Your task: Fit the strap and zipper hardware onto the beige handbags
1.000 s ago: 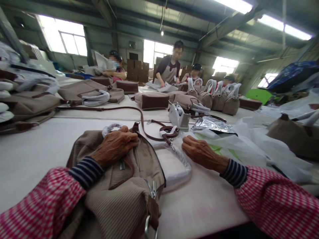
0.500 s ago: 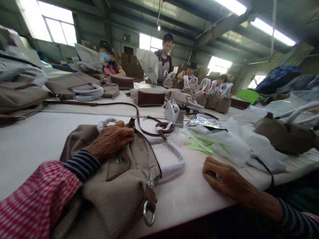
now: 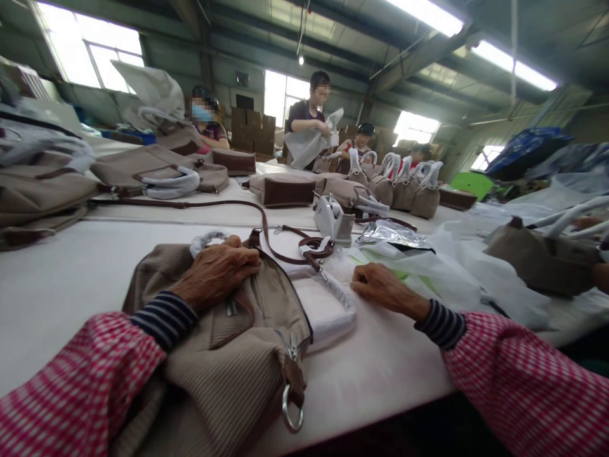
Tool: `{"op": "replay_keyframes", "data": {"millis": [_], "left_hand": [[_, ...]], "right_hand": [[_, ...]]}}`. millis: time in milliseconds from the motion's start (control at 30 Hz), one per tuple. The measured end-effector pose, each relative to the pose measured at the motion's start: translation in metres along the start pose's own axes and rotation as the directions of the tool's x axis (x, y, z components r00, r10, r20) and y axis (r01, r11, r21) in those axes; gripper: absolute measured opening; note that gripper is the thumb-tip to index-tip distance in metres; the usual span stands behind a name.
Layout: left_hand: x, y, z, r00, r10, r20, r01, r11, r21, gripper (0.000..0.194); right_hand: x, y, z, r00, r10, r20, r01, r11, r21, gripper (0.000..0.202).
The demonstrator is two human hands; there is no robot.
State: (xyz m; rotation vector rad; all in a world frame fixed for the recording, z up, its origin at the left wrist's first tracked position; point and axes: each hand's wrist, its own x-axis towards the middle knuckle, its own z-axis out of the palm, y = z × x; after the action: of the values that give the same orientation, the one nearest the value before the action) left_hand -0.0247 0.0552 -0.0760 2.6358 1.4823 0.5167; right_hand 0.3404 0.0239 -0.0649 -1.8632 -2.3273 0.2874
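Your right hand (image 3: 387,289) has come back over the table (image 3: 380,368) toward the tape dispenser (image 3: 333,221) since half a second ago, when it sat farther from it, near the table's edge. Your left hand (image 3: 221,270) has stayed on the ribbed bag (image 3: 228,374). Beyond the dispenser, the standing co-worker (image 3: 304,114) now has a white sheet (image 3: 302,145) raised in both hands.

The ribbed bag lies on your side of the dispenser and to its left, zip open so that the tan lining (image 3: 280,292) shows. Your left hand is clenched on the bag's upper edge, beside the opening. Your right hand, on the near right of the dispenser, has its fingers curled; you can't tell from here whether they grip anything.

Between the dispenser and you, the bag's wrapped handle (image 3: 351,311) loops out on the table. A coiled brown strap (image 3: 318,255) sits just beside the dispenser on its near left. To the dispenser's right are a silver packet (image 3: 392,233) and crumpled white wrapping (image 3: 457,266). Past it, to the right, upright bags (image 3: 425,202) stand in a row.
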Motion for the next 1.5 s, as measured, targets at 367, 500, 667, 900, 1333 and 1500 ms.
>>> {"op": "replay_keyframes", "data": {"millis": [367, 500, 667, 900, 1333, 1500], "left_hand": [[-0.001, 0.002, 0.0, 0.999, 0.032, -0.034, -0.031, 0.999, 0.017, 0.022], [0.001, -0.001, 0.003, 0.999, 0.009, -0.033, -0.008, 1.0, 0.029, 0.021], [0.003, -0.004, 0.006, 0.999, 0.017, -0.036, -0.016, 0.999, 0.04, 0.02], [0.002, -0.003, 0.005, 0.999, 0.003, -0.035, -0.001, 0.999, 0.045, 0.019], [0.002, -0.003, 0.004, 0.999, 0.012, -0.039, -0.01, 0.998, 0.054, 0.018], [0.002, -0.004, 0.005, 0.999, -0.01, -0.035, 0.012, 0.998, 0.068, 0.019]], "right_hand": [[-0.015, 0.026, -0.034, 0.981, 0.01, 0.192, -0.069, 0.95, 0.303, 0.02], [-0.013, 0.01, -0.025, 0.95, -0.063, 0.305, -0.06, 0.924, 0.378, 0.011], [-0.04, 0.008, -0.039, 0.815, -0.156, 0.559, -0.113, 0.902, 0.416, 0.014], [-0.036, 0.003, -0.049, 0.978, -0.088, 0.188, 0.077, 0.995, 0.062, 0.015], [-0.038, 0.002, -0.045, 0.991, -0.13, -0.017, 0.131, 0.975, 0.182, 0.017], [-0.019, 0.001, -0.041, 0.978, -0.208, -0.02, 0.208, 0.976, 0.067, 0.02]]}}
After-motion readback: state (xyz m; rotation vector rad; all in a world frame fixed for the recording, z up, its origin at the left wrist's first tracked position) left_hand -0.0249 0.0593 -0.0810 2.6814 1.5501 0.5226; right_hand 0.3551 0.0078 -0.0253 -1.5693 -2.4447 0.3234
